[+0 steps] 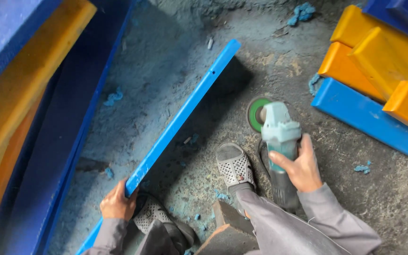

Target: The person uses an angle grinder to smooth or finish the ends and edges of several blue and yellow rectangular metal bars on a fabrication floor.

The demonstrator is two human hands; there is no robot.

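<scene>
Your left hand (117,204) grips the long blue panel (180,113), standing on edge on the dusty floor (355,198); your right hand's (303,167) fingers wrap the angle grinder (279,137) just beside it

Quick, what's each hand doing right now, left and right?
Left hand: closed on the edge of the long blue board.
Right hand: closed around the body of the angle grinder.

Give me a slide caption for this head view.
Left hand grips blue strip; right hand holds grinder.
</scene>
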